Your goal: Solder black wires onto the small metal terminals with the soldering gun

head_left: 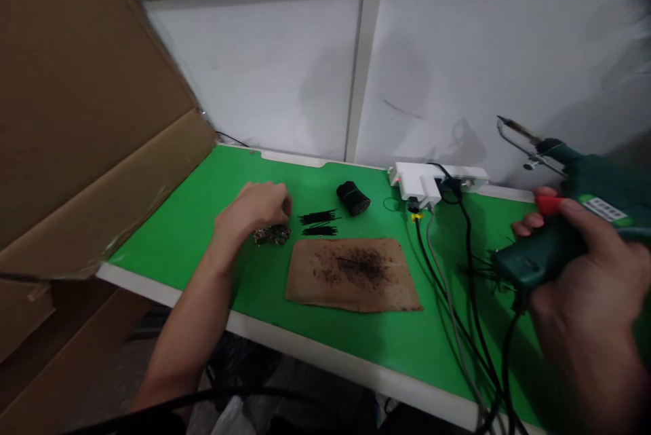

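Note:
My right hand (pixel 584 286) grips a green pistol-shaped soldering gun (pixel 564 218) at the right edge, a finger resting near its red trigger and the metal tip pointing up-left. My left hand (pixel 251 212) reaches across the green mat (pixel 203 231) with fingers curled down onto a small pile of tiny dark-and-light parts (pixel 272 236). Just right of that pile lie short black wire pieces (pixel 319 223). A scorched brown board (pixel 353 275) lies in the middle of the mat.
A black roll (pixel 352 197) sits behind the wires. A white power strip (pixel 435 180) at the back wall feeds black and grey cables (pixel 458 299) running to the front edge. A large cardboard box (pixel 76 116) stands at the left.

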Demonstrator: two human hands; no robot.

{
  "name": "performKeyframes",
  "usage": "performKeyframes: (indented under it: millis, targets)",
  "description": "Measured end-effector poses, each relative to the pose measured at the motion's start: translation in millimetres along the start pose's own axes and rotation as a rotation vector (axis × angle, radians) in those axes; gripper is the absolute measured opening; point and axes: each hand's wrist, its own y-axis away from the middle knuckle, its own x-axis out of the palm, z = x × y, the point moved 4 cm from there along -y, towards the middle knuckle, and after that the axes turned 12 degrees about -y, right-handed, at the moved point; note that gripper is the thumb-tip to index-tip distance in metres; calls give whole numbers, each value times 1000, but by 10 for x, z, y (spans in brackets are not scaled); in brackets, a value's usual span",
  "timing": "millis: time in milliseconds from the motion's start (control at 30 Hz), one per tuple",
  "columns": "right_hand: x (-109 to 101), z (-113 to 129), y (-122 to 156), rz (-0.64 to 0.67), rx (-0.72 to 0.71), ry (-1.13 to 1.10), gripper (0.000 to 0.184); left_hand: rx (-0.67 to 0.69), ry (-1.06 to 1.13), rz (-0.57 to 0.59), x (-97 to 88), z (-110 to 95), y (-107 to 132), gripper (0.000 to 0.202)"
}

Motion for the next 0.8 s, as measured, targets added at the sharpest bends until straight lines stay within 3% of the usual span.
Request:
performKeyframes:
  millis: [367,533,667,800]
  targets:
    - [13,-26,-3,-16,9,-4,32,30,50,-3,-12,-20,6,24]
    - [16,-29,2,-8,13,-3,34,165,173,-72,-102,-40,2,24]
    - [23,-35,13,-11,31,4,37,456,503,-209,-268,-316,98,22]
    - [33,-34,19,-14,35,-4,40,681,744,-311,-274,-873,236,21]
